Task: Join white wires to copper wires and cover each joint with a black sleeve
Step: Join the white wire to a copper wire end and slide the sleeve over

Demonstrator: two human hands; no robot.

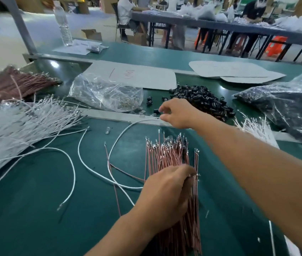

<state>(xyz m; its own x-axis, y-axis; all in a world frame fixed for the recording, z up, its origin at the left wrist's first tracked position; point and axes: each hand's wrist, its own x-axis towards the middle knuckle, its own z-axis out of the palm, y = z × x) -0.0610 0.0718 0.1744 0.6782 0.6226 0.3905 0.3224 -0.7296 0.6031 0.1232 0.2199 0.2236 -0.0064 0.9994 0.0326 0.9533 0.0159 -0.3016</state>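
Copper wires [166, 154] bunched in the left hand [166, 198], gripped mid-length, long axis pointing away from the body, terminals fanned at the far end. Farther out, right hand [178, 114] pinching the tip of a white wire [120, 137] looping back toward the left. Black sleeves [202, 100] heaped just right of those fingertips, one stray sleeve [156, 111] almost touching; clearly the right hand's pick, probably next.

Left hand [165, 196] grips copper wires [166, 154]; right hand [177, 113] outstretched.

Assembly workshop: wire bundles [7, 126], long workbenches [165, 54].
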